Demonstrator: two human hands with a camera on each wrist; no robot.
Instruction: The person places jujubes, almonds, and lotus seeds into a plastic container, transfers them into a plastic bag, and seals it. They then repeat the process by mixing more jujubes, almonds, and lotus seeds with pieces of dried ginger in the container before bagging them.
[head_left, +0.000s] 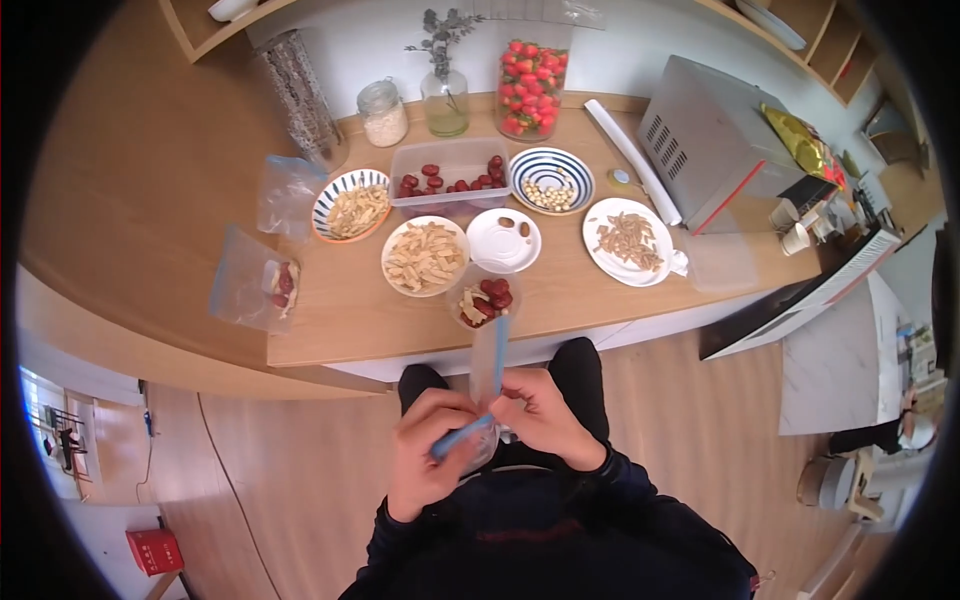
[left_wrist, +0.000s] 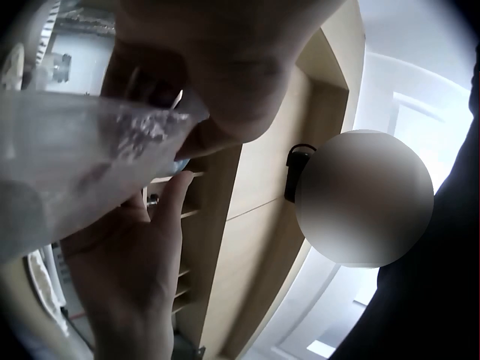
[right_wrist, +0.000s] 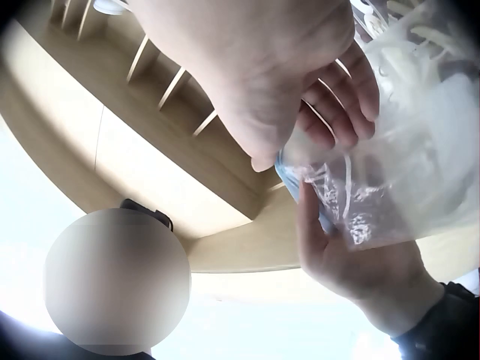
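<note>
Over the person's lap, at the counter's front edge, both hands hold a clear zip bag (head_left: 486, 362) with a blue zip strip. The left hand (head_left: 430, 450) grips the bag's blue-edged opening with curled fingers. The right hand (head_left: 545, 415) pinches the same edge, thumb and fingers close to the left hand's. Seen from the right wrist, the clear plastic of the bag (right_wrist: 375, 187) spreads between both hands. Just past the bag stands a small clear cup (head_left: 458, 308) with red dates (head_left: 492, 292) and pale slices in it.
On the counter stand a white bowl of pale strips (head_left: 425, 257), a plate with two brown pieces (head_left: 490, 255), a plate of thin sticks (head_left: 630, 243), a striped bowl (head_left: 550, 165), a plastic box of dates (head_left: 450, 195) and a filled zip bag (head_left: 250, 285). An oven (head_left: 715, 140) is at right.
</note>
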